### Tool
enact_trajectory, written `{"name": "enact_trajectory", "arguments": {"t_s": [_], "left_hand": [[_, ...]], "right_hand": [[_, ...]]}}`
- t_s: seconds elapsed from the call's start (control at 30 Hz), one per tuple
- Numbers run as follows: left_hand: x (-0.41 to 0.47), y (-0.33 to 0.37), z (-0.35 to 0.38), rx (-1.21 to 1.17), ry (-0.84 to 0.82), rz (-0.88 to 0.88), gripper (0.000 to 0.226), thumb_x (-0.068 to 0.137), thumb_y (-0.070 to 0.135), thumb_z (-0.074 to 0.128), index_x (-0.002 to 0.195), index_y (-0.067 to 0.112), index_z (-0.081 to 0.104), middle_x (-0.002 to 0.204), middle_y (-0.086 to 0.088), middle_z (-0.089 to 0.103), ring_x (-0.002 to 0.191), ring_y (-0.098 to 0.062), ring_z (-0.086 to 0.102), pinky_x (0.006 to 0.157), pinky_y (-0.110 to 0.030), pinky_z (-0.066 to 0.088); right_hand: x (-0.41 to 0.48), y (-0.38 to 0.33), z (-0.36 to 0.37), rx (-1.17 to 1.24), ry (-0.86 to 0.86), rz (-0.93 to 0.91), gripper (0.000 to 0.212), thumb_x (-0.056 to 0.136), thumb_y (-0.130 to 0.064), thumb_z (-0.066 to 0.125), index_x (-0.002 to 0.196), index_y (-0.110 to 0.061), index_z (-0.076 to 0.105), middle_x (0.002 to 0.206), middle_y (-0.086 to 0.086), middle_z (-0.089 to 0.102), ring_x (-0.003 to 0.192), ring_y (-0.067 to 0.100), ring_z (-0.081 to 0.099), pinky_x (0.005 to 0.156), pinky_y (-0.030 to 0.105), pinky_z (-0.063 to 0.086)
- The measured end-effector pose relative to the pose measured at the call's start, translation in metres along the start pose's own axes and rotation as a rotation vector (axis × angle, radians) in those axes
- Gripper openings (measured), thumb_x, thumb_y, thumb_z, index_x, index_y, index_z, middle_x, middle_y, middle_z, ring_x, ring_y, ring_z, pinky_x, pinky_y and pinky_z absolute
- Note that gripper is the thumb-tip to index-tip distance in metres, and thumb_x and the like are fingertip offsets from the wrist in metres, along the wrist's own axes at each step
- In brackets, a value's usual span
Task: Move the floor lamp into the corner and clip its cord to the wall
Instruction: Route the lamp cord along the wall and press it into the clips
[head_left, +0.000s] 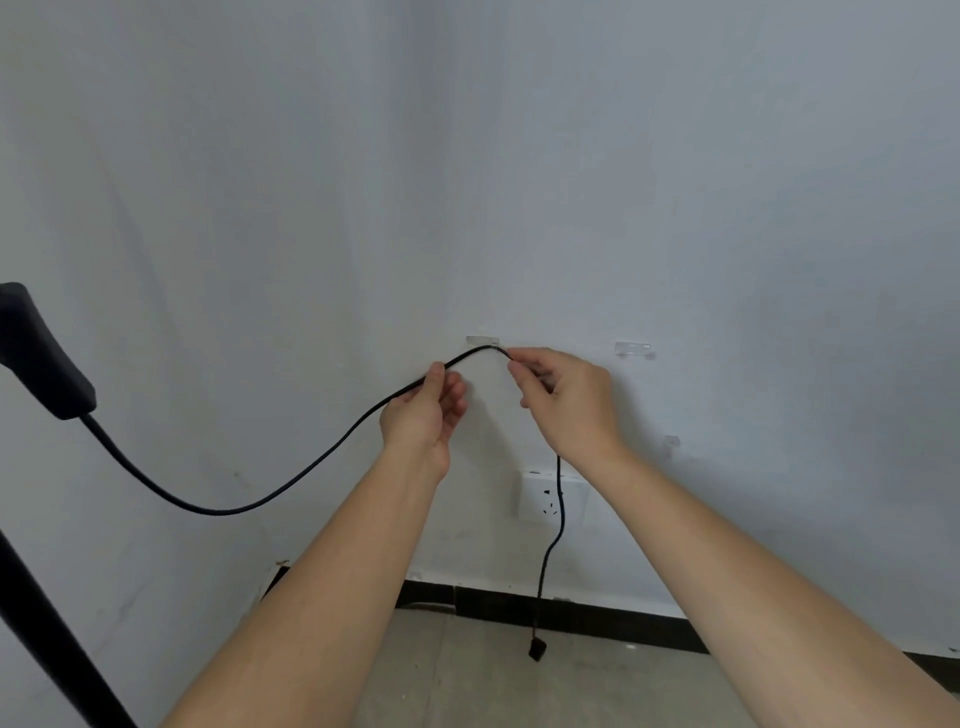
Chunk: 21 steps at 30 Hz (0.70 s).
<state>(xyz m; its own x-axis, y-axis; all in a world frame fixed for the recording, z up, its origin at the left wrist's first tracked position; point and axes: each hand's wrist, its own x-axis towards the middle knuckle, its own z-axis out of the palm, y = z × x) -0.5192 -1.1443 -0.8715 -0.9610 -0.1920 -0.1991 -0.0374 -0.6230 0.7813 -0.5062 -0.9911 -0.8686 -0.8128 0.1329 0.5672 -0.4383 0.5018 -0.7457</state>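
Observation:
A thin black cord (291, 486) runs from a black lamp part (39, 353) at the left edge, sags, then rises to my hands. My left hand (423, 415) pinches the cord just left of its peak. My right hand (563, 400) pinches it at the peak, right below a clear wall clip (482, 341). The cord's free end hangs down from my right hand to a black plug (537, 649) above the floor. The lamp's black pole (47, 634) slants across the lower left corner.
A second clear clip (632, 348) sits on the wall to the right, a smaller one (671, 442) lower down. A white wall socket (540, 499) lies behind the hanging cord. A black skirting board (597, 613) borders the beige floor (493, 686).

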Motion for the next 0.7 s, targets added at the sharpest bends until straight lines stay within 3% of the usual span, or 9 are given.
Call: {"name": "enact_trajectory", "arguments": {"t_s": [0.13, 0.27, 0.37, 0.5, 0.63, 0.7], "left_hand": [[-0.001, -0.010, -0.004, -0.050, -0.014, 0.011, 0.019, 0.098, 0.017, 0.061, 0.104, -0.001, 0.065, 0.086, -0.009, 0.071, 0.066, -0.013, 0.074, 0.063, -0.023, 0.060], [-0.002, -0.021, -0.012, -0.084, 0.001, 0.006, 0.020, 0.099, 0.016, 0.059, 0.105, -0.002, 0.064, 0.088, -0.010, 0.070, 0.076, -0.018, 0.073, 0.067, -0.024, 0.061], [0.003, -0.026, -0.028, -0.143, 0.113, -0.017, 0.017, 0.101, 0.015, 0.055, 0.095, 0.000, 0.062, 0.089, -0.011, 0.068, 0.076, -0.019, 0.070, 0.061, -0.024, 0.061], [0.009, -0.027, -0.057, -0.236, 0.291, -0.082, 0.027, 0.103, 0.021, 0.051, 0.111, -0.004, 0.059, 0.096, -0.012, 0.065, 0.075, -0.017, 0.065, 0.060, -0.025, 0.056], [-0.004, -0.028, -0.037, -0.066, 0.056, -0.245, 0.035, 0.096, 0.038, 0.061, 0.098, 0.003, 0.058, 0.089, -0.012, 0.067, 0.073, -0.018, 0.065, 0.056, -0.026, 0.056], [-0.012, -0.025, -0.014, 0.120, -0.086, -0.216, 0.036, 0.090, 0.043, 0.068, 0.099, 0.008, 0.065, 0.084, -0.005, 0.074, 0.071, -0.015, 0.069, 0.058, -0.027, 0.055]], "right_hand": [[-0.010, 0.011, -0.011, 0.068, -0.047, 0.123, 0.009, 0.092, -0.032, 0.069, 0.089, -0.038, 0.074, 0.067, -0.017, 0.071, 0.054, 0.004, 0.067, 0.063, 0.027, 0.059], [-0.022, 0.017, -0.024, 0.193, -0.070, 0.198, 0.010, 0.092, -0.032, 0.070, 0.087, -0.040, 0.073, 0.068, -0.011, 0.071, 0.053, 0.005, 0.064, 0.055, 0.019, 0.053], [-0.027, 0.023, -0.028, 0.224, -0.059, 0.222, 0.010, 0.092, -0.031, 0.071, 0.092, -0.041, 0.071, 0.068, -0.011, 0.072, 0.051, 0.006, 0.062, 0.053, 0.017, 0.049], [-0.028, 0.030, -0.032, 0.208, -0.019, 0.196, 0.020, 0.091, -0.031, 0.072, 0.083, -0.049, 0.072, 0.067, -0.014, 0.070, 0.058, 0.004, 0.060, 0.059, 0.017, 0.049], [-0.020, 0.027, -0.031, 0.189, -0.029, 0.171, 0.025, 0.089, -0.028, 0.074, 0.077, -0.051, 0.074, 0.073, -0.024, 0.074, 0.071, -0.002, 0.067, 0.070, 0.020, 0.049], [-0.017, 0.027, -0.029, 0.178, -0.051, 0.150, 0.026, 0.089, -0.027, 0.074, 0.077, -0.050, 0.075, 0.082, -0.026, 0.076, 0.080, -0.005, 0.070, 0.076, 0.019, 0.050]]}}
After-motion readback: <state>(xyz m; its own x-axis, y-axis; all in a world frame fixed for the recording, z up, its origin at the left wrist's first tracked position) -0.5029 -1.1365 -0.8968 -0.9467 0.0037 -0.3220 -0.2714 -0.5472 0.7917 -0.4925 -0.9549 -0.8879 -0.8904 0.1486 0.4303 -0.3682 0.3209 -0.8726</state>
